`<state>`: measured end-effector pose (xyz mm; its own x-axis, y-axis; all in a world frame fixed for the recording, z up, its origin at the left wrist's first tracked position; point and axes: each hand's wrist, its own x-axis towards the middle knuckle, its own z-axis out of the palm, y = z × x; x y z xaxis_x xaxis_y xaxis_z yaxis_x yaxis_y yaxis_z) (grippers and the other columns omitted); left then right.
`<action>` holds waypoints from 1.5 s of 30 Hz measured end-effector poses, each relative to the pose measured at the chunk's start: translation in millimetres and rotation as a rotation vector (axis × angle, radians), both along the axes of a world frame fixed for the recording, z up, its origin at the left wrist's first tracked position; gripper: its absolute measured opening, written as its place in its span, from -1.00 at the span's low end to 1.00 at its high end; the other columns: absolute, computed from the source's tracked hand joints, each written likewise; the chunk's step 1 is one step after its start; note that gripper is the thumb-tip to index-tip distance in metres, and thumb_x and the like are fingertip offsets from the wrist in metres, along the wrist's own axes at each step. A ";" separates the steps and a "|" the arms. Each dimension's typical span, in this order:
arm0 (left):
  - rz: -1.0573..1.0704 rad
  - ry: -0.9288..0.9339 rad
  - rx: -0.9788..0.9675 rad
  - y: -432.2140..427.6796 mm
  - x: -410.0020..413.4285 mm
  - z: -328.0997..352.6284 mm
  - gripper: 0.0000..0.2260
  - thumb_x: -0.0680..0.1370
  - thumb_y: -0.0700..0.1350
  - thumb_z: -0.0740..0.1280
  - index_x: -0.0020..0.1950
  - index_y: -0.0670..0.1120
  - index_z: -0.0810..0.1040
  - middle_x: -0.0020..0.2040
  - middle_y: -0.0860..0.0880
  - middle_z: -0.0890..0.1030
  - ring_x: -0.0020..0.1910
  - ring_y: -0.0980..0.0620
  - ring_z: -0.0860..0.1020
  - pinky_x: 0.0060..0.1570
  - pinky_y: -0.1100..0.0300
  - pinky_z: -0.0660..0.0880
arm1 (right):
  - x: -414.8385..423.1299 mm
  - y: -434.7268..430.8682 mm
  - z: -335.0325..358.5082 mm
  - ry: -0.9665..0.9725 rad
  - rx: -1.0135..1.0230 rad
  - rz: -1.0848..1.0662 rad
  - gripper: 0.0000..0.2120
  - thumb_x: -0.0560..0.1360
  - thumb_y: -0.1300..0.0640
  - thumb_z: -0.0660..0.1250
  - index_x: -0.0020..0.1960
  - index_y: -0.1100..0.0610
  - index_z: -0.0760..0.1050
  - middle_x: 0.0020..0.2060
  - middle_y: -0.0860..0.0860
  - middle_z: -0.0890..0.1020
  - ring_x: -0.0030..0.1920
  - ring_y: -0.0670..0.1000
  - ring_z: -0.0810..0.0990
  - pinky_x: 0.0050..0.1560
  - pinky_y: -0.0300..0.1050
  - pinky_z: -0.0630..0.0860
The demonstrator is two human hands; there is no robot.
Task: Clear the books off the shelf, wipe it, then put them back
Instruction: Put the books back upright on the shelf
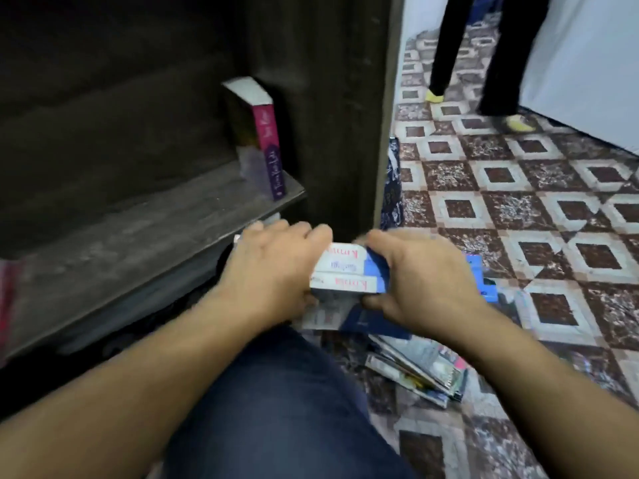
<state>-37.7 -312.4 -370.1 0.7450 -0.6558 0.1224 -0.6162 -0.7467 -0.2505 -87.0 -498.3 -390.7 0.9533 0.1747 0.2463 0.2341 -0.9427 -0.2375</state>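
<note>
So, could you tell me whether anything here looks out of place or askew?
Yes. A loose pile of books lies slanted and fanned out on the tiled floor beside the shelf, not stacked square. On the shelf, one pink-spined book stands alone at the right end. Both hands, left and right, hold two white books.

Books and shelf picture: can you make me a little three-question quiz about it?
1. True or false: the shelf holds no book.
2. How many hands grip the white and blue books?
3. The pink-spined book is: A lying flat, B standing upright, C on the floor.

Key:
1. False; the pink-spined book stands on it.
2. Two: the left hand and right hand.
3. B
</note>
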 end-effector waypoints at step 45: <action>-0.074 0.478 0.132 -64.8 52.1 -48.6 -0.57 0.50 0.22 0.31 0.29 0.06 0.38 0.23 0.03 0.49 0.22 -0.04 0.49 0.13 0.08 0.45 | 15.5 -69.5 -275.6 0.677 -0.076 0.009 -0.67 0.54 -0.01 0.17 0.26 0.05 0.45 0.12 0.10 0.54 0.13 0.18 0.54 0.04 -0.03 0.46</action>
<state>14.5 -377.2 -418.8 0.6485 -0.6956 -0.3091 -0.7350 -0.6778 -0.0169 -71.5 -567.8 -666.2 0.8915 0.1768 -0.4171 0.0655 -0.9614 -0.2674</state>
